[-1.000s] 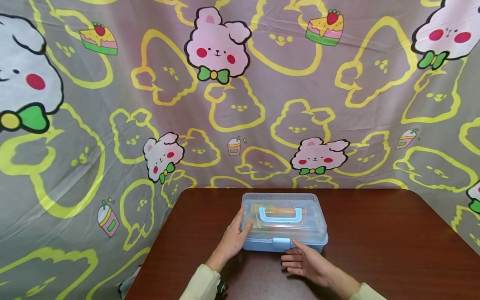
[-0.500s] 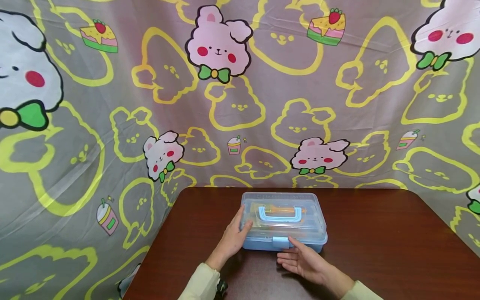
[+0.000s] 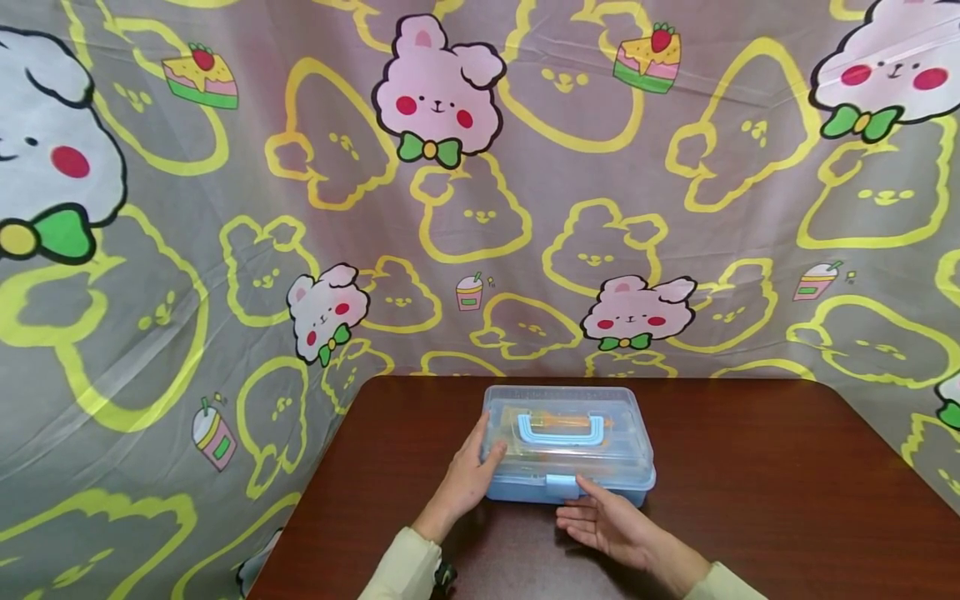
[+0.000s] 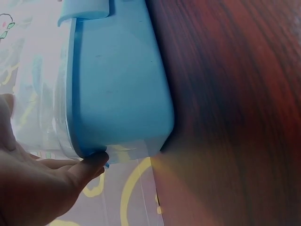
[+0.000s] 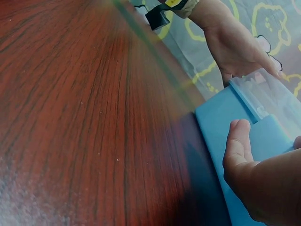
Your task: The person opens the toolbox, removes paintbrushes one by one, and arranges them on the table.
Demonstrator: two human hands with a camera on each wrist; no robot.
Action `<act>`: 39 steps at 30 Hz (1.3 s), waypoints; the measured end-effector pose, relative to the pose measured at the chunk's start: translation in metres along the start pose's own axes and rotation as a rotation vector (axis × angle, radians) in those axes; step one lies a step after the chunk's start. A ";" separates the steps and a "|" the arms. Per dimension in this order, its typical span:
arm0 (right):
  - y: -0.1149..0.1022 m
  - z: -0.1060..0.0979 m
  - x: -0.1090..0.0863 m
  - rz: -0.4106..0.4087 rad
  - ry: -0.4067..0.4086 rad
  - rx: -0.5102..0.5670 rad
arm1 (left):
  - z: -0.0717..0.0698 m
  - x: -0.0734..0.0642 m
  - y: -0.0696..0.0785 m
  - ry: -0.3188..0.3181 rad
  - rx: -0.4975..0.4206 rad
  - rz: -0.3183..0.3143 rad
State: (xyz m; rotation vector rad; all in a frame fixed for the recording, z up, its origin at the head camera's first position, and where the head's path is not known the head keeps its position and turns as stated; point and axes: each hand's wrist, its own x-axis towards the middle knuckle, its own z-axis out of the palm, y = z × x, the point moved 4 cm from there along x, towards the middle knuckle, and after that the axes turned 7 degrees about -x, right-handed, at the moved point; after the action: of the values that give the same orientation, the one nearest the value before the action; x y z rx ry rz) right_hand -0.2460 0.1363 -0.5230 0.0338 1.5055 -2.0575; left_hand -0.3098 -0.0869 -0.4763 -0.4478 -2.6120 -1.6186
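Grip is unclenched on both sides, the left hand (image 3: 467, 477) bracing the box (image 3: 564, 461) toward the table's (image 3: 750, 471) far edge, the right hand (image 3: 617, 525) at the latch (image 3: 561, 486); unlatching appears in hand, next calling for an outward pry.

In the head view, the widest passage runs over the tabletop (image 3: 757, 467) right of centre, beyond the box (image 3: 585, 462). A narrower lane lies at lower left, between the left hand (image 3: 467, 475) and the table's left edge. That hand blocks the box's left side; the right hand (image 3: 611, 525) obstructs the front near the latch (image 3: 562, 486). Above the table's far edge, the curtain (image 3: 480, 225) closes off the upper frame.
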 end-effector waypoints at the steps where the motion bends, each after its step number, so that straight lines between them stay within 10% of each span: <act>1: 0.000 0.000 0.000 0.000 0.000 -0.002 | 0.000 0.000 0.000 -0.001 0.001 0.003; 39: 0.007 0.000 -0.009 -0.014 0.011 0.001 | 0.004 -0.011 0.003 -0.003 0.022 0.019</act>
State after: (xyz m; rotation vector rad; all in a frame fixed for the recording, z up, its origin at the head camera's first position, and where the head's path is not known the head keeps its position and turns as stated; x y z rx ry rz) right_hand -0.2355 0.1392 -0.5258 0.0358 1.5156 -2.0721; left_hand -0.2974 -0.0842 -0.4774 -0.4734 -2.6165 -1.5835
